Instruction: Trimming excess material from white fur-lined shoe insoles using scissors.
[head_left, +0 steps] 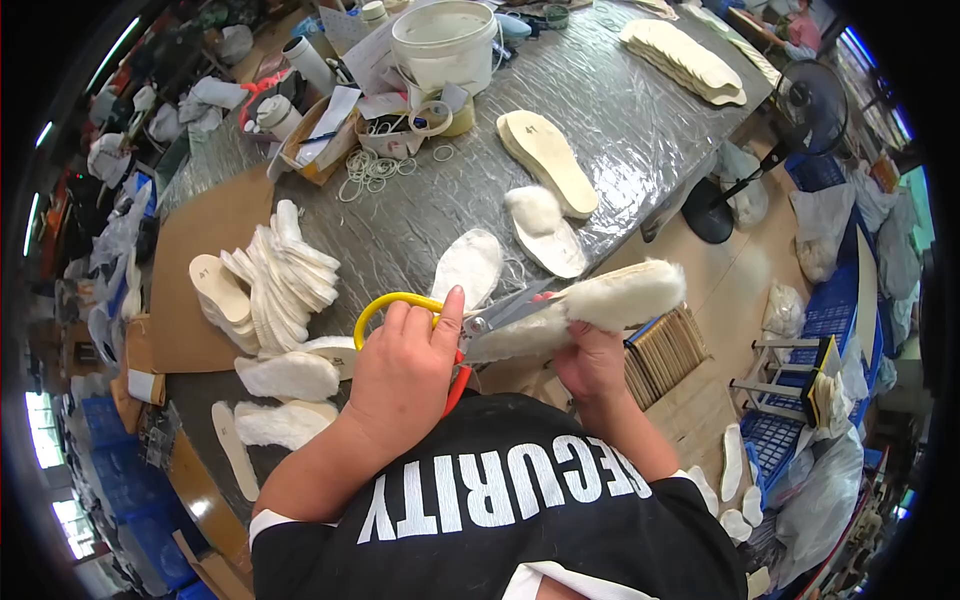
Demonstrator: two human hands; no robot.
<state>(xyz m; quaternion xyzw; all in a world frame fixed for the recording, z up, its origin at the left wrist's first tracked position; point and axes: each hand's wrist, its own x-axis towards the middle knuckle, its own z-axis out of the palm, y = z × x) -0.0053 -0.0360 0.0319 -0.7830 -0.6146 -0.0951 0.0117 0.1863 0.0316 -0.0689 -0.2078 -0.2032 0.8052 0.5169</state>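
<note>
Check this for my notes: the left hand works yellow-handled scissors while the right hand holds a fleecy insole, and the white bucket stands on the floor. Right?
Not quite. The head view shows the white bucket standing on the table, not the floor. The rest holds: the left hand works the yellow-handled scissors while the right hand holds the fleecy insole.

The left hand (400, 375) covered most of the scissors' (480, 325) handles. The right hand's (590, 365) fingers lay hidden beneath the fleecy insole (600, 305).
</note>
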